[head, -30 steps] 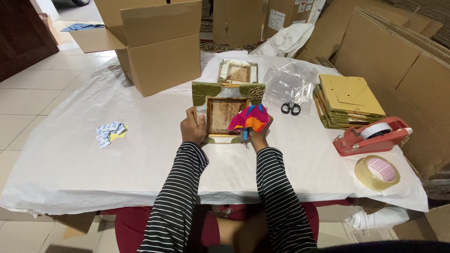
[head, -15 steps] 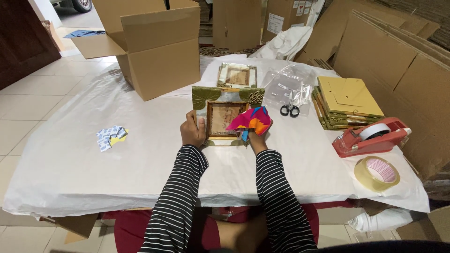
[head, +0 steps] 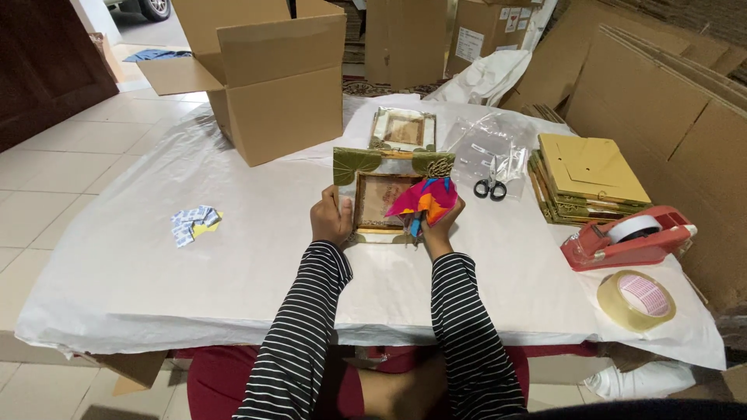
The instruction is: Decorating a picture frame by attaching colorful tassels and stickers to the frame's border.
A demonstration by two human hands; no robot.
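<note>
The left hand grips the left edge of a framed picture, fingers closed around it. The right hand holds the right edge and also pinches a bright, crumpled cloth in pink, orange and blue against it. The frame stands tilted up from the counter, between both hands; its border looks shiny, green and gold with a leaf pattern. The cloth hides the frame's right side.

Just beyond the hands lies a second frame, flat. To the right are black scissors on clear plastic bags, then a stack of gold flat boxes, a red tape dispenser and a tape roll. Left of the hands lie small blue-white packets. Beyond stands an open cardboard box. White paper covers the counter; the floor is tiled.
</note>
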